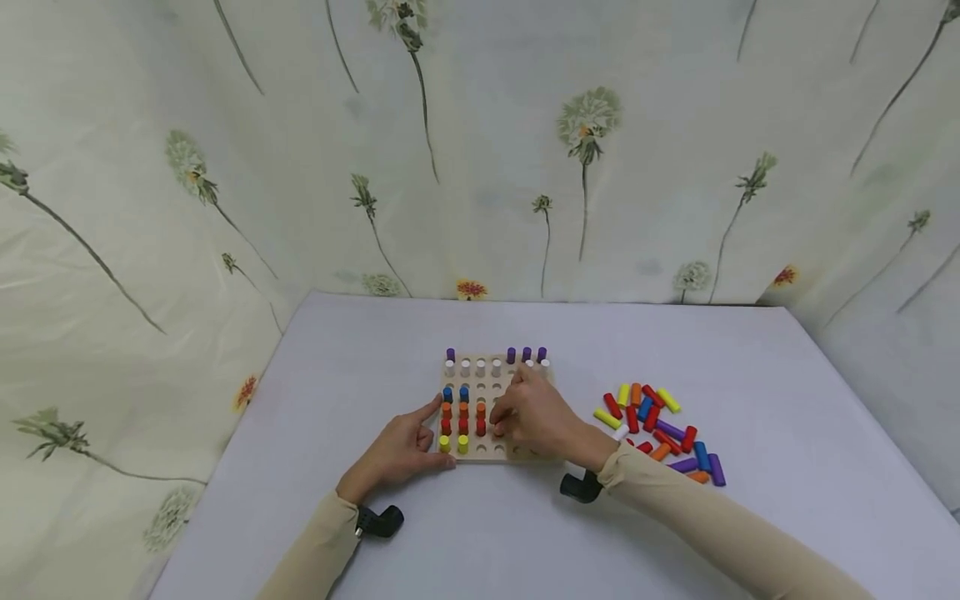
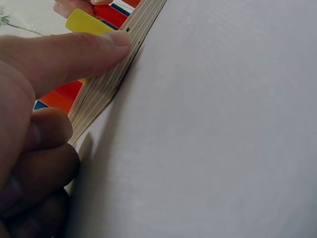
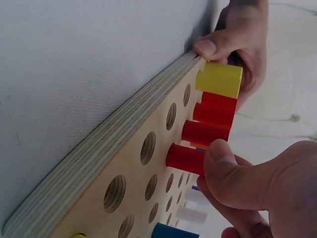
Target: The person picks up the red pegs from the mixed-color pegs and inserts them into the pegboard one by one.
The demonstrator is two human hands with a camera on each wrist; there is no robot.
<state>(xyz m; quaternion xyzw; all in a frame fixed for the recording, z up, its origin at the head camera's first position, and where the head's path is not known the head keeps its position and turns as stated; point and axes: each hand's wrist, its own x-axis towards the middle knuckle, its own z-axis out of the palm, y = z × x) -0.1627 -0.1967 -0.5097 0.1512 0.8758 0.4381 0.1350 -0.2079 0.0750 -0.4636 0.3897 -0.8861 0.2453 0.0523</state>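
Note:
A wooden pegboard [image 1: 480, 454] with rows of colored pegs lies on the table. At its front left corner my left hand [image 1: 401, 446] holds it, the thumb [image 2: 106, 47] on the front edge and the index finger along the left side. My right hand [image 1: 536, 417] is over the right half, pinching a red peg [image 3: 184, 157] between thumb and fingers. That peg's lower end meets a hole beside other red pegs [image 3: 205, 131]. Yellow pegs [image 1: 462, 444], orange pegs [image 1: 463, 410], blue pegs [image 1: 464, 393], white pegs [image 1: 481, 367] and purple pegs [image 1: 511, 355] stand in their own rows.
Loose pegs [image 1: 651, 417] in several colors lie in a pile on the table right of the board, near my right forearm. A flower-printed cloth [image 1: 487, 167] hangs behind the white table [image 1: 360, 350]. A black wrist camera [image 1: 381, 522] sits on my left wrist.

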